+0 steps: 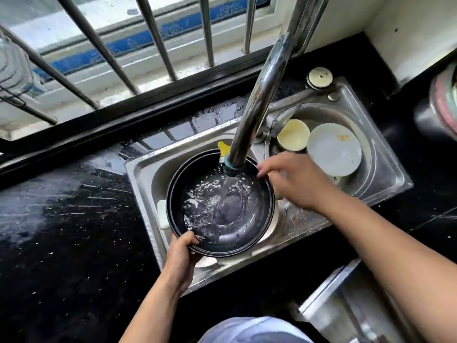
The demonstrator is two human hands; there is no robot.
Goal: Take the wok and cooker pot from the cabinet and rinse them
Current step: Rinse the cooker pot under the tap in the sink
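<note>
A round black pot point(237, 226) sits in the left basin of the steel sink point(146, 179), tilted slightly, with water pooling inside. The tap point(249, 120) pours a stream straight into it. My left hand point(181, 253) grips the pot's near rim, thumb hooked over the edge. My right hand point(294, 179) holds the far right rim with its fingers curled over it. A second dark rim shows just outside the pot's left edge; I cannot tell whether it is another vessel.
The right basin holds a cream bowl point(293, 134) and a white plate point(333, 148). Wet black countertop point(61, 231) spreads to the left. Window bars point(103, 45) run behind the sink. A yellow-topped thing point(223, 147) stands behind the pot. An open steel cabinet point(346, 305) lies at lower right.
</note>
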